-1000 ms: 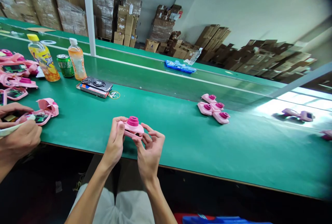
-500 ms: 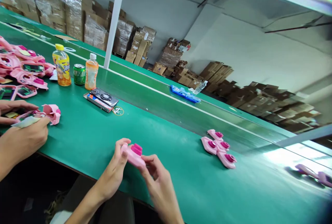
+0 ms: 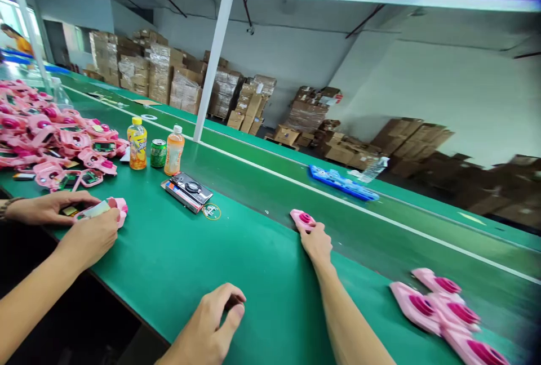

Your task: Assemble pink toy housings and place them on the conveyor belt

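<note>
right hand [image 3: 316,241] fingers grasping pink shell [image 3: 302,219] mid-worktop [image 3: 169,263] | left hand [image 3: 211,325] loosely curled, empty, near front edge | shell likely light, stiff, smooth; grip by its edges

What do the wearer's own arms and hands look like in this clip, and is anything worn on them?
Both are bare: the left hand and right hand show no gloves, rings or watch, and the right forearm has no sleeve in view. No cables or markings.

No legible text on the bottles [image 3: 137,151], can [image 3: 158,153] or cartons [image 3: 249,107].
</note>
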`<action>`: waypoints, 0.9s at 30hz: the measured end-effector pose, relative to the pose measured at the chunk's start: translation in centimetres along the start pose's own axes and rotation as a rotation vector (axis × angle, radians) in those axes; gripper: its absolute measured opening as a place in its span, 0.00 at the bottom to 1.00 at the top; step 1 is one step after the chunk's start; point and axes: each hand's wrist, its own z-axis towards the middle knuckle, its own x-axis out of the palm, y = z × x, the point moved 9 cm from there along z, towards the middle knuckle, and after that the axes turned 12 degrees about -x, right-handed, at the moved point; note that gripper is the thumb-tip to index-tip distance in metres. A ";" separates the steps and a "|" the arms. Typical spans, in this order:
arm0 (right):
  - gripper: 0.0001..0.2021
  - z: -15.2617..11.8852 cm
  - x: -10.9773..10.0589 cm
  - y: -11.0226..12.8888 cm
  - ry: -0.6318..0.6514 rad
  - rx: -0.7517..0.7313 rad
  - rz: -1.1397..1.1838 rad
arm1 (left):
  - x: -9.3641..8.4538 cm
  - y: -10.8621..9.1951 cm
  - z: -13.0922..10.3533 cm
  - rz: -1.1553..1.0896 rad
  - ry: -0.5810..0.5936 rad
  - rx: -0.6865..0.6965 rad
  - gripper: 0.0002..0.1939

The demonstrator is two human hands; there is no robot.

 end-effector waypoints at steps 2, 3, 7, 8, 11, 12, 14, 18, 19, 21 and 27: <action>0.36 -0.2 0.3 -0.1 -0.025 0.005 -0.051 | 0.0 -0.1 0.0 0.045 -0.030 -0.007 0.17; 0.40 -0.4 0.3 -0.2 -0.045 0.006 -0.078 | 0.0 -0.1 -0.1 0.063 -0.046 -0.016 0.16; 0.39 -1.4 0.7 -1.1 -0.044 0.015 -0.172 | 0.6 0.0 -0.5 0.119 -0.066 -0.045 0.14; 0.37 -1.5 1.1 -1.4 -0.014 0.008 -0.184 | 0.8 0.0 -0.6 0.133 -0.064 -0.040 0.14; 0.31 -1.5 2.0 -2.1 0.075 -0.043 -0.211 | 1.2 -0.2 -0.9 0.174 -0.076 -0.006 0.13; 0.30 -1.5 2.2 -2.2 0.093 -0.059 -0.220 | 1.3 -0.2 -1.0 0.187 -0.085 0.006 0.13; 0.31 -1.4 2.4 -2.3 0.115 -0.077 -0.238 | 1.3 -0.1 -1.1 0.210 -0.105 0.028 0.14; 0.34 -1.6 2.6 -2.4 0.143 -0.086 -0.259 | 1.5 -0.3 -1.4 0.272 -0.126 0.093 0.14; 0.34 -1.7 2.6 -2.4 0.149 -0.094 -0.261 | 1.6 -0.4 -1.5 0.295 -0.127 0.109 0.13; 0.33 -2.0 2.7 -2.4 0.159 -0.121 -0.263 | 1.8 -0.5 -1.6 0.341 -0.129 0.130 0.11; 0.30 -2.5 2.9 -2.7 0.175 -0.208 -0.286 | 2.3 -0.5 -1.6 0.436 -0.164 0.159 0.08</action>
